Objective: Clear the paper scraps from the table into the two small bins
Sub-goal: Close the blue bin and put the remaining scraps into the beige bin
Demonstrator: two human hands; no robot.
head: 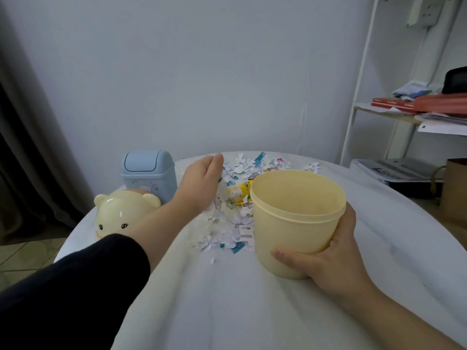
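Bear lid (118,213) at nine o'clock on the worktop (227,299), blue bin (149,175) at ten. My left hand (199,183) hangs over the paper scraps (235,215) heaped toward twelve; whether its fingers pinch any, I cannot tell. At three, my right hand (328,261) wraps its fingers round the yellow bin (295,218).

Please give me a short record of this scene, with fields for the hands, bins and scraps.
left hand: on the paper scraps, fingers fairly straight
right hand: grips the yellow bin, lid off
bear lid: lying on the table, left of the scraps
blue bin: upright, swing lid closed
inside yellow bin: no scraps visible
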